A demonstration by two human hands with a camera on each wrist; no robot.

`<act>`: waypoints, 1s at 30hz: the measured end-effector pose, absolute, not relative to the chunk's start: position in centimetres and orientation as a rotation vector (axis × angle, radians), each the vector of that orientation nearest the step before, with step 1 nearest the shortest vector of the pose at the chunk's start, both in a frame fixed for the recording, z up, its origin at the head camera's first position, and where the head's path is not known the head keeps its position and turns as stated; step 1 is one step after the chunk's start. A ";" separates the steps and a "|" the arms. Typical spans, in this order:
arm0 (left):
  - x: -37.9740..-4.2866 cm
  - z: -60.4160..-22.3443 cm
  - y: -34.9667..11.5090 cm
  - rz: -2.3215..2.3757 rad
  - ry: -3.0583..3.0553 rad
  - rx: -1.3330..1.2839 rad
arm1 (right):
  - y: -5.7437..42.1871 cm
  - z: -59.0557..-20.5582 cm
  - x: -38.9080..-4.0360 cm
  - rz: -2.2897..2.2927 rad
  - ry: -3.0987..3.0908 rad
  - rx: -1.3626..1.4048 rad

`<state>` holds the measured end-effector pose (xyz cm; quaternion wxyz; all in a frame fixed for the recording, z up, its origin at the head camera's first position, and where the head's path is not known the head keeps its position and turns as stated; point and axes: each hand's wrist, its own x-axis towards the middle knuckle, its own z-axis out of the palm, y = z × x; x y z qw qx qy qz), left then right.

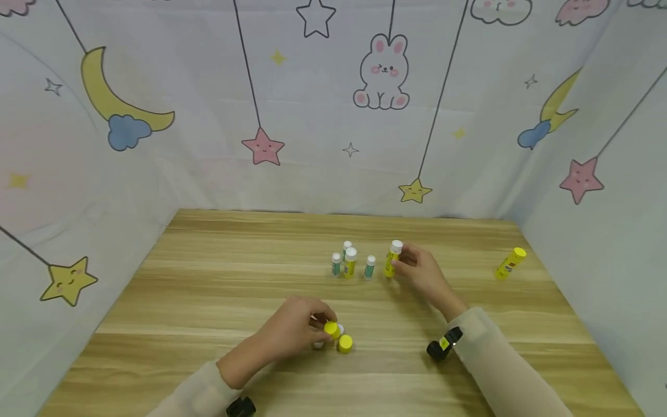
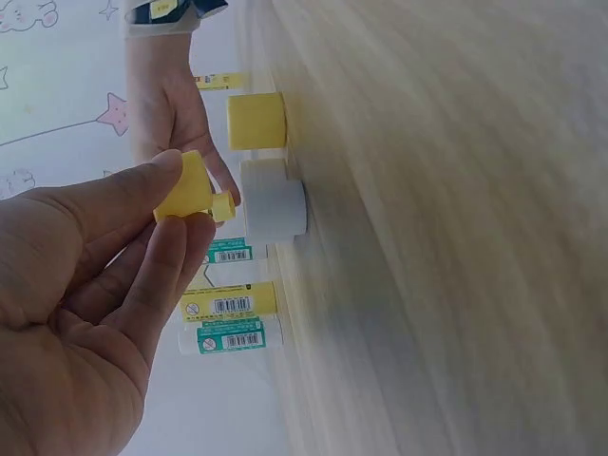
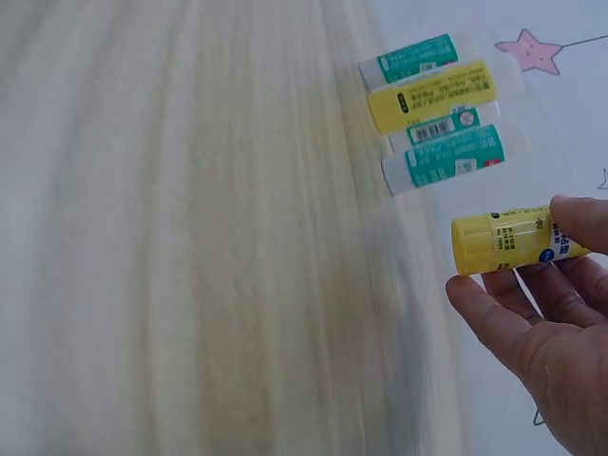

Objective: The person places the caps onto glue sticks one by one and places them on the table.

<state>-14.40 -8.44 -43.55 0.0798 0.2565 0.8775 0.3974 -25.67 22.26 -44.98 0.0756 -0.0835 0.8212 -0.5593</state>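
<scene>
My left hand [image 1: 294, 327] pinches a yellow glue-stick cap [image 2: 184, 190] between thumb and fingertips, low over the table. Another yellow cap [image 1: 345, 344] lies beside that hand, along with white caps [image 2: 271, 209]. Farther back, my right hand [image 1: 424, 273] grips a yellow glue stick [image 3: 508, 239] with a white top, upright, thumb on one side and fingers on the other. To its left stand another yellow glue stick [image 1: 350, 264] with a white top and three small green-and-white glue sticks [image 1: 369, 267].
Near the right edge of the wooden table [image 1: 208, 272], a yellow glue stick [image 1: 510, 263] with a yellow cap stands alone. A white patterned curtain [image 1: 312, 185] encloses the back and both sides.
</scene>
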 end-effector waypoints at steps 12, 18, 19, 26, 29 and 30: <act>-15.2 -43.6 -8.7 1.533 2.487 0.657 | 20.6 -45.0 -21.6 -1.798 2.354 -0.282; -15.6 -43.6 -8.9 1.736 2.432 0.526 | 19.1 -44.6 -19.8 -1.775 2.371 -0.330; -15.6 -43.6 -8.9 1.760 2.429 0.496 | 18.8 -44.5 -19.5 -1.762 2.385 -0.336; -15.8 -43.5 -8.9 1.858 2.417 0.334 | 17.2 -43.6 -17.6 -1.657 2.536 -0.360; -15.8 -43.4 -9.1 1.888 2.394 0.293 | 16.8 -43.4 -16.9 -1.692 2.509 -0.379; -15.8 -43.3 -9.2 1.903 2.374 0.282 | 16.6 -43.4 -16.7 -1.712 2.492 -0.386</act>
